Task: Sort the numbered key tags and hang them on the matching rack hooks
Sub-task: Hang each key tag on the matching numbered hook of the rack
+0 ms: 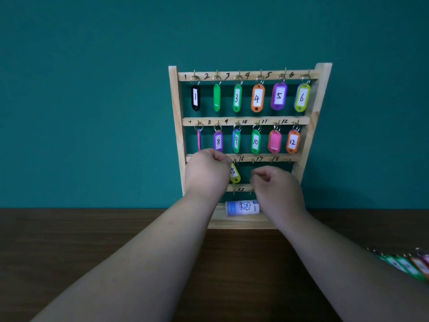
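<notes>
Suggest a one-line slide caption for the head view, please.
Both hands work at the rack's third row beside tag 15.

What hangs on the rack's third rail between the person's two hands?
In the head view, the yellow tag marked 15 hangs between the left hand and the right hand.

I am looking at a flat teal wall (92,89) that is filling the whole upper part of my view, plain and evenly coloured. Directly below the wall, a dark brown wooden table (69,240) is stretching across the full width, its far edge meeting the wall in a straight line. Soft, even light is falling on the wall, fading darker toward its upper corners.
</notes>
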